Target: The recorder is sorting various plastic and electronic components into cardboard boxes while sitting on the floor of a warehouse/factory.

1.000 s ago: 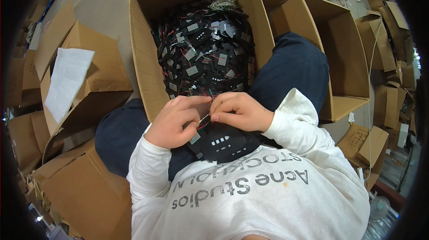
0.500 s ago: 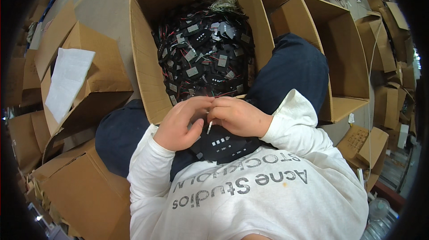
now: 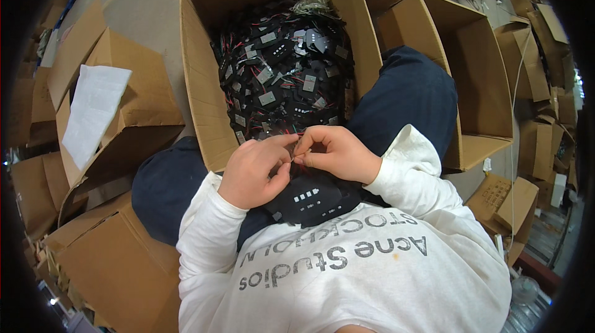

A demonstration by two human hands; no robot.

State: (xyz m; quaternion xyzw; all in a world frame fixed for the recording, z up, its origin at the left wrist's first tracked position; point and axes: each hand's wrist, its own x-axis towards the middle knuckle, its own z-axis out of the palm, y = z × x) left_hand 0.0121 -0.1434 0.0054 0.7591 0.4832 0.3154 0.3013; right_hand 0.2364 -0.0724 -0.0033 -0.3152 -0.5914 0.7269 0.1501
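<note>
My left hand and my right hand meet above my lap, at the near edge of a big cardboard box. Thumb and forefinger of the right hand pinch something thin and small, too fine to name. The left hand's fingers are bent close against the right fingertips, and what they grip is mostly hidden. Just below the hands a black plastic part with white square windows lies on my lap, a hint of red wire at its top. Inside the box is a heap of similar black parts with grey metal plates and red and black wires.
The big open cardboard box stands between my knees. A clump of pale wire or film sits on the heap. Another open carton is at the right; a carton with a white sheet is at the left. More cartons crowd both sides.
My right hand has shifted slightly up and its thumb and forefinger now form a pinch. The short white stick-like piece that hung between the hands is no longer visible.
</note>
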